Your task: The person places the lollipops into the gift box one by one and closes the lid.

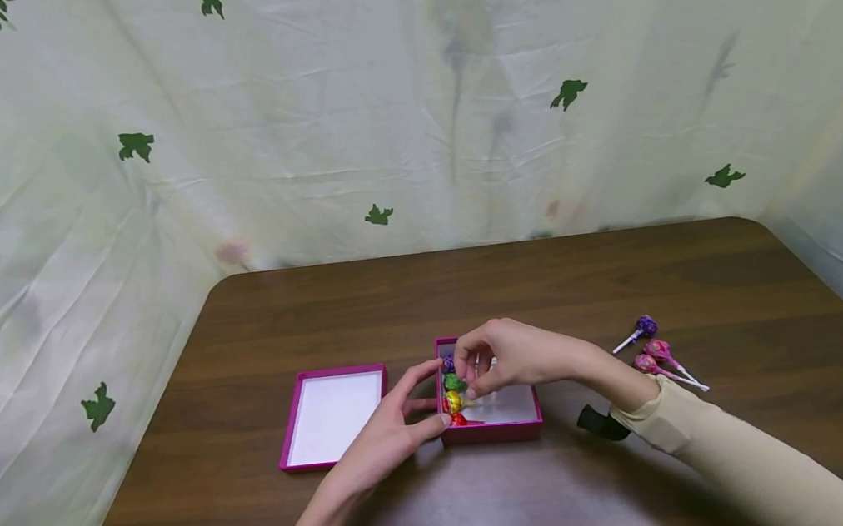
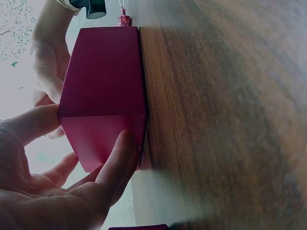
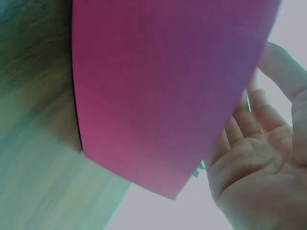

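A magenta box (image 1: pixel 492 433) with a white interior stands before me. Down its left end lie wrapped lollipops: a purple one (image 1: pixel 449 364), a green one (image 1: pixel 452 381), a yellow one (image 1: pixel 453 402) and a red one (image 1: pixel 459 419). My left hand (image 1: pixel 387 429) spreads over the box's left end, thumb at the front corner; in the left wrist view a finger presses the outer wall. My right hand (image 1: pixel 512 354) reaches inside, its bent fingertips right at the green lollipop. I cannot tell whether they pinch it. In the right wrist view, the box wall hides those fingertips.
Left of the box lies a magenta lid (image 1: pixel 284 442), its white inside up. To the right are a purple lollipop (image 1: pixel 646 326) and two pink lollipops (image 1: pixel 657 348) with white sticks. A curtain (image 1: pixel 408 114) with leaf prints hangs behind the wooden table (image 1: pixel 544 286).
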Available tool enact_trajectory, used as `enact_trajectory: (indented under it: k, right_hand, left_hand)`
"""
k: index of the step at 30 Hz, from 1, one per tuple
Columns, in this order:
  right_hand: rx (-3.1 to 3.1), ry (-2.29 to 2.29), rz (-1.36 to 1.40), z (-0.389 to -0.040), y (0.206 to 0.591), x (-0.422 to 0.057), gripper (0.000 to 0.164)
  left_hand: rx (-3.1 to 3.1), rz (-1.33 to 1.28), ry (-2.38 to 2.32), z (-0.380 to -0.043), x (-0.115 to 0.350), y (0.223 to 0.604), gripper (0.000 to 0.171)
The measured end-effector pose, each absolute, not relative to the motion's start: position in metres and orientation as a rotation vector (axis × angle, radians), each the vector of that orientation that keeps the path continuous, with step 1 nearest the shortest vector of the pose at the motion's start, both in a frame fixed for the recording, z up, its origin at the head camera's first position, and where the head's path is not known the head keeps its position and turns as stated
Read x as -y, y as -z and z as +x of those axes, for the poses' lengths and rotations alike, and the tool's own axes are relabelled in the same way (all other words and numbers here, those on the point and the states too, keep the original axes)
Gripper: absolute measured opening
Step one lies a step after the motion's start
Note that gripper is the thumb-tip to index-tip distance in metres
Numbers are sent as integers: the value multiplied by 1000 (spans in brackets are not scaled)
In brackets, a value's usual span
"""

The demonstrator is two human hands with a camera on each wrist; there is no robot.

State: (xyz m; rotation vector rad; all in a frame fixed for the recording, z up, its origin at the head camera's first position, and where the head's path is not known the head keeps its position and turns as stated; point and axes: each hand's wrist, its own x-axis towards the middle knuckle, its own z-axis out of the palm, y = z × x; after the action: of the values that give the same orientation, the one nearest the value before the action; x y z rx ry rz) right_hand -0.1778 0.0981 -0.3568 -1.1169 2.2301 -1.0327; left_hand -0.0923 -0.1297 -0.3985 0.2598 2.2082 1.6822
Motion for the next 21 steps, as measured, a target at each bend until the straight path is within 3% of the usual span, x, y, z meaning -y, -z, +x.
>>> enact_trajectory:
  k: [21]
  right_hand:
    - [-2462,1218,-918,-145,346,-164,16]
  left_hand:
    - [-2235,252,-1666,-92,129,398,63]
